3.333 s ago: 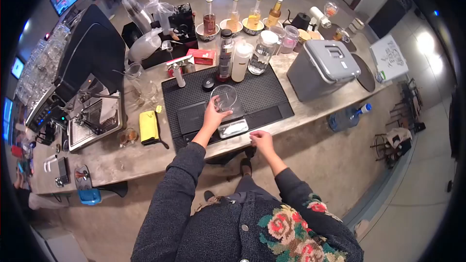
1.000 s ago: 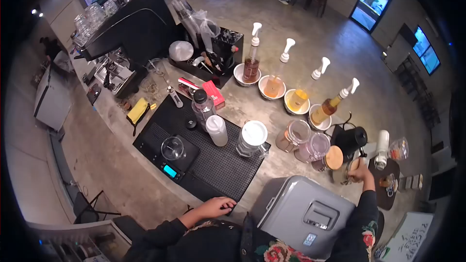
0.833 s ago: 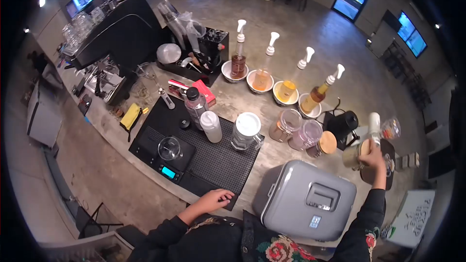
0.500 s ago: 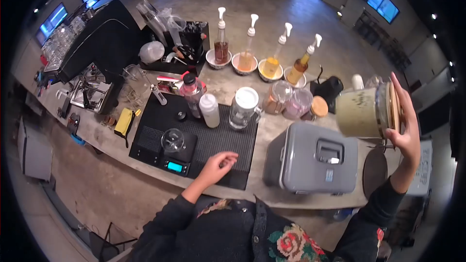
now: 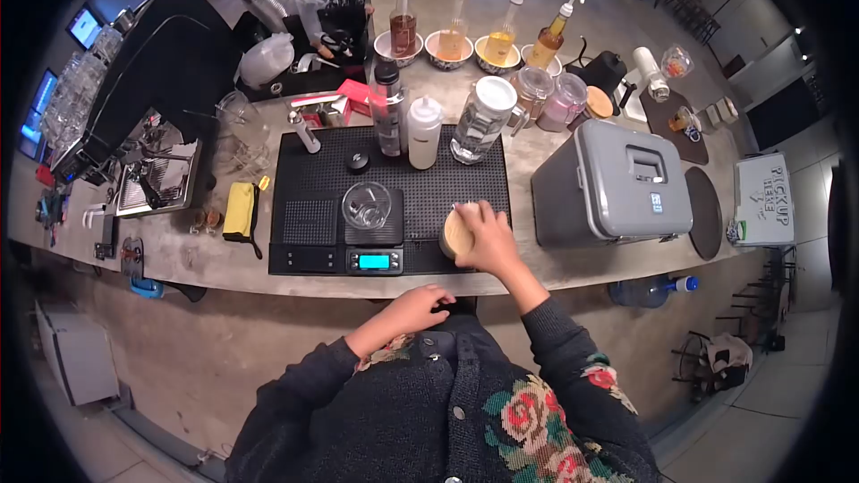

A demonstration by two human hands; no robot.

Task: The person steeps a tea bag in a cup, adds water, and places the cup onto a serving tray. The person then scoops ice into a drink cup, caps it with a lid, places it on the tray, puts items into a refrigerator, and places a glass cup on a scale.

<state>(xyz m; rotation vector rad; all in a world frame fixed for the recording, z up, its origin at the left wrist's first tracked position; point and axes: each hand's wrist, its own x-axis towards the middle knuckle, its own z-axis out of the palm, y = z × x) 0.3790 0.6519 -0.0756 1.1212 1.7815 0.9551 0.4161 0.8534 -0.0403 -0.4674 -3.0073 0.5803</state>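
Observation:
My right hand (image 5: 488, 237) grips a jar by its round wooden lid (image 5: 458, 236), at the front right of a black mat (image 5: 313, 174); the hand hides much of the jar. Left of it, a clear round glass (image 5: 367, 205) stands on a scale (image 5: 375, 261) with a lit display. My left hand (image 5: 412, 309) hovers in front of the counter edge, fingers loosely curled, thumb apart, nothing visible in it. Behind on the mat are a white squeeze bottle (image 5: 424, 136), a dark-capped clear bottle (image 5: 389, 114), a loose black cap (image 5: 357, 163) and a white-lidded glass jug (image 5: 484, 122).
A grey cooler box (image 5: 608, 188) stands right of the mat. Pump bottles (image 5: 403, 27) in bowls line the back, beside lidded jars (image 5: 563, 103). To the left are a yellow cloth (image 5: 241, 212), glassware (image 5: 240, 130) and an espresso machine (image 5: 148, 80).
My right hand has brought the wooden-lidded jar from high on the right down to the mat. My left hand has drawn back from above the mat. The view has shifted.

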